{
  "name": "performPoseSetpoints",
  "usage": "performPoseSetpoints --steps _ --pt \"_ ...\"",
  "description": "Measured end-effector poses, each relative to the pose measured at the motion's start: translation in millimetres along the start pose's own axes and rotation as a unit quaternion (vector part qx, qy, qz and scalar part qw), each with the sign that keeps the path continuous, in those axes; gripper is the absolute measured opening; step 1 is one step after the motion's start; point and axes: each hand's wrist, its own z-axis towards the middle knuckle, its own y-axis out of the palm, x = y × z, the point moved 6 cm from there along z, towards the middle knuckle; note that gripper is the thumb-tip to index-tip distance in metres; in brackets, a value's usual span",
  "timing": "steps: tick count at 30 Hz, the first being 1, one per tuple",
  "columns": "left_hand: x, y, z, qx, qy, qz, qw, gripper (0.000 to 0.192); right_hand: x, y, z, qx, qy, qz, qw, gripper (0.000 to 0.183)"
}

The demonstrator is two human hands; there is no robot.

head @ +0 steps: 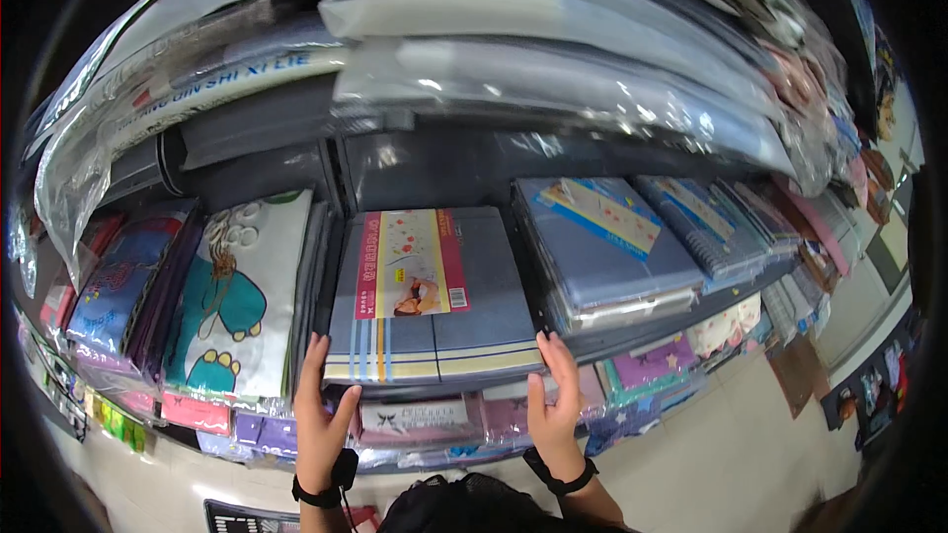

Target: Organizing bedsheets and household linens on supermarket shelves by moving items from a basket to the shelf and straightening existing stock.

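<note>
A stack of packaged folded bed sheets (474, 296), grey-blue with yellow and blue stripes and a printed paper insert (407, 263), lies on the dark shelf before me. My left hand (322, 407) is at its front left corner, fingers up along the side and thumb apart near the front edge. At the front right corner is my right hand (554, 403), fingertips against the side, thumb lower at the shelf's front. Both hands together hold the stack between them. Each wrist wears a black strap.
Packaged textiles flank the stack: a white and green one (244, 296) left, a blue-grey pile (615, 266) right. Large plastic-wrapped goods (548, 81) overhang from the upper shelf. Pink and purple packs (196, 412) fill the shelf below. Tiled floor (711, 451) shows beneath; a dark basket (244, 518) stands there.
</note>
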Motion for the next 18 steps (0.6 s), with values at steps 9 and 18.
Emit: performPoseSetpoints --steps 9,18 --pt "-15.7 21.9 16.0 0.014 0.029 0.203 0.979 0.069 26.6 29.7 12.5 -0.017 0.047 -0.089 0.995 0.039" --pt "-15.0 -12.0 -47.0 0.047 0.130 0.072 0.988 0.054 19.6 19.3 -2.6 -0.048 0.058 -0.015 0.997 0.044"
